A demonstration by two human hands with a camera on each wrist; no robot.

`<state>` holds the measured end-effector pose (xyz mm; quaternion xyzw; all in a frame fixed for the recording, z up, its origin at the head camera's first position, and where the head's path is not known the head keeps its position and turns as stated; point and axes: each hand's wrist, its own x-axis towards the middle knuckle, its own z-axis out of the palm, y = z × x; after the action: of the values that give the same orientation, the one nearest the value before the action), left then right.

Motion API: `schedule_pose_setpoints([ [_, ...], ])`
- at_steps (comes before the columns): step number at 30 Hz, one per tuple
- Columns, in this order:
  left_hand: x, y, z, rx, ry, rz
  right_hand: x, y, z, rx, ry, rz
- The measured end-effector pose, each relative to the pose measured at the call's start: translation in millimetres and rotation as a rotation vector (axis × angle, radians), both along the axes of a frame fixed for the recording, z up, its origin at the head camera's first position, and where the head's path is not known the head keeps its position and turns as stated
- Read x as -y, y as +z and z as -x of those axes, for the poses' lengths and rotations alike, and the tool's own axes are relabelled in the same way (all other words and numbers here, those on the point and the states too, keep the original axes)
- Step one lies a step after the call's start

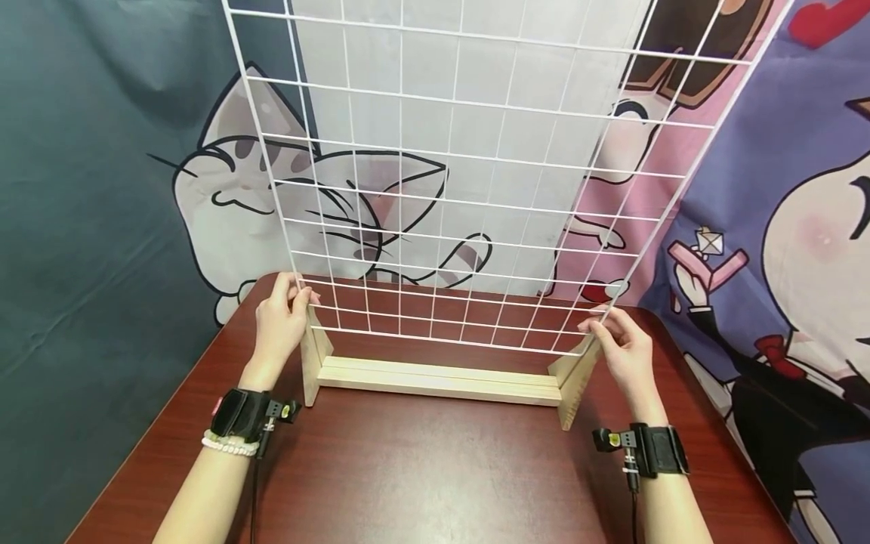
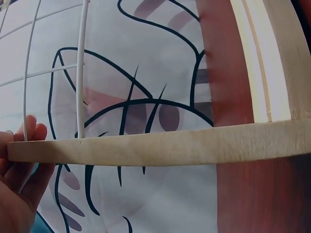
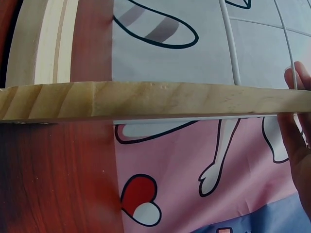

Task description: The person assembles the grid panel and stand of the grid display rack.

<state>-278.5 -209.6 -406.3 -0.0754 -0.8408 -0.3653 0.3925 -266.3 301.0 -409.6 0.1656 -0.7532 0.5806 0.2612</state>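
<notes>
A white wire grid panel stands tilted above a pale wooden stand with a flat crossbar and two upright side boards. My left hand pinches the panel's lower left edge, at the top of the left side board. On the opposite side, my right hand pinches the lower right edge near the tip of the right side board. Both wrist views show wire ends meeting the boards' edges, with fingers around the board tip. The boards partly hide each hand.
The stand rests on a reddish-brown table. Behind it hangs a cloth backdrop printed with cartoon cats and figures. Each wrist wears a black strap with a small camera and a cable.
</notes>
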Motion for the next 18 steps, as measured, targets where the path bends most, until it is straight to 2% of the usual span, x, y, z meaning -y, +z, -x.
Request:
schedule_pose_setpoints([
  [10,0.9,-3.6,0.2,-0.011,0.0,-0.006,1.8,-3.1,1.0,-0.032,0.014,0.04],
  [18,2.2,-6.7,5.4,0.052,-0.027,0.039,1.6,-7.4,5.7,-0.067,-0.031,0.035],
])
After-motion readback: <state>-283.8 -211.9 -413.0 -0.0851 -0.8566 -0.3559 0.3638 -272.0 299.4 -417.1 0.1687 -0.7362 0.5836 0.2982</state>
